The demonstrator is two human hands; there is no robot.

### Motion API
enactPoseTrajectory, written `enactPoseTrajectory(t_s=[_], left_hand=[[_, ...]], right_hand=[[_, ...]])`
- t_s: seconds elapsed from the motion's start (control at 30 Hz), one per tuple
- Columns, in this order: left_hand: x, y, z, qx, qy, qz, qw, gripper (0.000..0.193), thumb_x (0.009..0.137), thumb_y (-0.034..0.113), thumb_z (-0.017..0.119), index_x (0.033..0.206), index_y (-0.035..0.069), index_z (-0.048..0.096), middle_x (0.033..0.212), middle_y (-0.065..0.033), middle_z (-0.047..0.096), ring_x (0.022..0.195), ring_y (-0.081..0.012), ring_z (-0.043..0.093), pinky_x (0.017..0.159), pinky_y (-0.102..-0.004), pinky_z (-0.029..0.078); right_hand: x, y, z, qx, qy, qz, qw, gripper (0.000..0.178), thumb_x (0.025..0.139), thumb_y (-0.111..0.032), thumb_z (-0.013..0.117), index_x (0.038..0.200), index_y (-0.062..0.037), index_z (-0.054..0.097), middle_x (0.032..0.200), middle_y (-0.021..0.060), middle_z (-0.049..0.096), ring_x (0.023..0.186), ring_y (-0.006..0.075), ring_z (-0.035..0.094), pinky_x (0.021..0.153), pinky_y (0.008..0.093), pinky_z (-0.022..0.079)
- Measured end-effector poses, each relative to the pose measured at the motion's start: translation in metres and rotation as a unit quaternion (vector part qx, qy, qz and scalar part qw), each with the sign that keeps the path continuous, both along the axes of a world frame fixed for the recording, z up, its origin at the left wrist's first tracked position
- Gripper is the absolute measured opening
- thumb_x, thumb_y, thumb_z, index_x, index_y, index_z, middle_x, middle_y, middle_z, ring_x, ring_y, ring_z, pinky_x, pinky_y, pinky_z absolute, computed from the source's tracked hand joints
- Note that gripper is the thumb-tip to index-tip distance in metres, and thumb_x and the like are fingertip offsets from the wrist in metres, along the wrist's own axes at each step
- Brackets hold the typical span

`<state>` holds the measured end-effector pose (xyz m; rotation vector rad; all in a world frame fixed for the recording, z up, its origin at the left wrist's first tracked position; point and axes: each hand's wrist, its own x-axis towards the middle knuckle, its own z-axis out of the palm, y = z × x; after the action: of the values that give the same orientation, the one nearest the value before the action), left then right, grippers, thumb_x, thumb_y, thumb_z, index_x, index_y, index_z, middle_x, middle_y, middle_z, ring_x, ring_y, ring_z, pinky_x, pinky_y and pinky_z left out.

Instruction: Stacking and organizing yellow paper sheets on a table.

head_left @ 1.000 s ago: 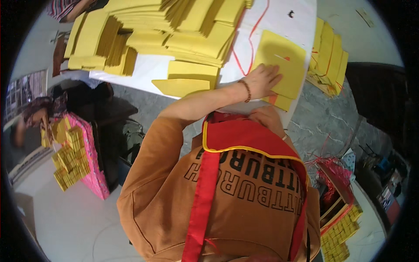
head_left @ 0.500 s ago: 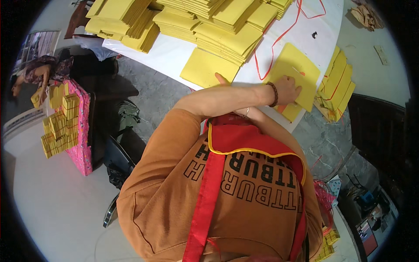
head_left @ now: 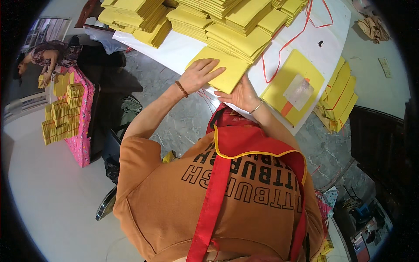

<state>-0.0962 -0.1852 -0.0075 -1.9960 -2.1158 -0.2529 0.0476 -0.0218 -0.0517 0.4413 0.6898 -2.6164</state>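
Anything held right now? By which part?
Can't confirm a hold: the left hand lies open on the yellow paper, over its near edge; the right hand is at its near right corner, grip unclear.

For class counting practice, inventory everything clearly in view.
Table: 1, white, ahead
Stacks: many, yellow, table
Flat piece: 1, yellow, table edge
Patched piece: 1, yellow, table's right
Cord: uncounted, red, table
Pile: 1, yellow, right of table
Crumpled item: 1, brown, top right
Pink table: 1, pink, left
Bundles: many, yellow, pink table
Coworker: 1, dark clothes, left
Apron: 1, red, torso
Sweater: 1, orange, torso
Left hand, right hand: 2, bare, touching flat piece
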Motion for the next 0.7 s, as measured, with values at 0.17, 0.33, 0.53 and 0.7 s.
enactPoseTrajectory(t_s=[0.17,0.33,0.53,0.7], left_hand=[[-0.007,-0.006,-0.025,-0.029,-0.022,0.005,0.999,0.055,0.075,0.011,0.052,0.129,0.018,0.046,0.128,-0.0095,0.046,0.112,-0.0283,0.047,0.093,-0.0395,0.041],[-0.004,-0.003,-0.025,-0.076,-0.017,-0.014,0.997,0.069,0.070,0.009,0.057,0.134,0.020,0.038,0.135,-0.0103,0.039,0.114,-0.0320,0.044,0.095,-0.0432,0.038],[0.004,-0.004,-0.019,-0.110,-0.044,0.014,0.993,0.071,0.072,0.023,0.063,0.136,0.016,0.033,0.131,-0.0129,0.042,0.116,-0.0339,0.041,0.097,-0.0439,0.034],[-0.007,-0.001,-0.037,0.008,-0.257,0.366,0.894,0.080,0.066,0.033,0.073,0.129,0.000,0.036,0.125,-0.0239,0.043,0.111,-0.0372,0.045,0.093,-0.0451,0.038]], right_hand=[[0.002,-0.012,0.008,0.030,-0.027,-0.043,0.998,0.088,0.080,-0.076,0.014,0.139,-0.0116,0.024,0.133,0.0176,0.042,0.114,0.0337,0.050,0.097,0.0427,0.036],[0.025,-0.014,0.016,0.309,-0.042,-0.033,0.950,0.071,0.087,-0.057,0.038,0.136,-0.0085,0.025,0.130,0.0177,0.043,0.102,0.0281,0.055,0.086,0.0379,0.043],[0.026,-0.021,0.018,0.823,0.174,-0.032,0.540,0.041,0.075,-0.023,0.065,0.110,-0.0040,0.058,0.124,0.0149,0.043,0.112,0.0319,0.042,0.091,0.0391,0.038],[0.027,-0.020,0.016,0.827,0.177,-0.036,0.533,0.042,0.074,-0.023,0.066,0.111,-0.0055,0.058,0.125,0.0128,0.043,0.110,0.0300,0.044,0.090,0.0386,0.038]])
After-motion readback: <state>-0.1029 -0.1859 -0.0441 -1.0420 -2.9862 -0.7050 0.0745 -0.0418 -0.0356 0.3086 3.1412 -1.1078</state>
